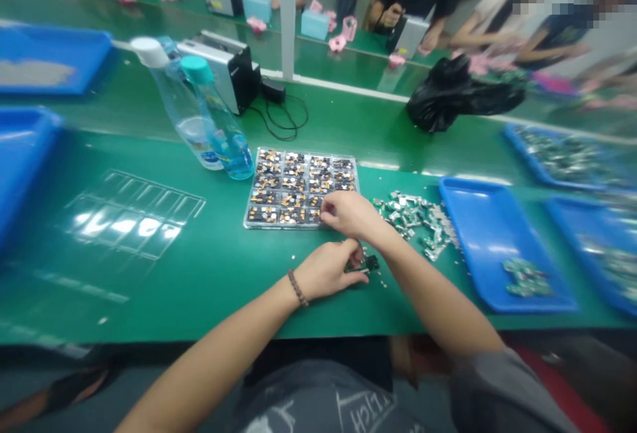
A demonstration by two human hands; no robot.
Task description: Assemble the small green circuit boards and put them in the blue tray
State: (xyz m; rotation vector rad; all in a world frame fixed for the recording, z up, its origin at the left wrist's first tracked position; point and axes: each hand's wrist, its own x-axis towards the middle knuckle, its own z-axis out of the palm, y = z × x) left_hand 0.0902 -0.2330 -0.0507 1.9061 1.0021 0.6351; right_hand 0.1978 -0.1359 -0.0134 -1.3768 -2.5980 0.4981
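At your right hand (351, 213), head view: its fingers curl down at the near right corner of the clear compartment tray (245, 223); they look narrow, but you cannot tell whether anything is between the tips.
Left hand (323, 270): just nearer to you than the right one, its fingers and thumb closed on a small dark part (370, 263) low at the bench (223, 280); a beaded bracelet (297, 288) circles the wrist.
Small components (292, 215): black, orange and pale, spread through the compartments left of your right fingertips and beyond them.
Loose boards (423, 217): green and silver, scattered to the right of your right fingers.
Blue tray (468, 241): farther right of your fingers, with a small heap of boards (527, 278) at its near end.
White-capped bottle (199, 134): beyond your fingers to the left, the teal-capped bottle (229, 148) beside it.
Black bag (438, 95): beyond your fingers, off to the right.
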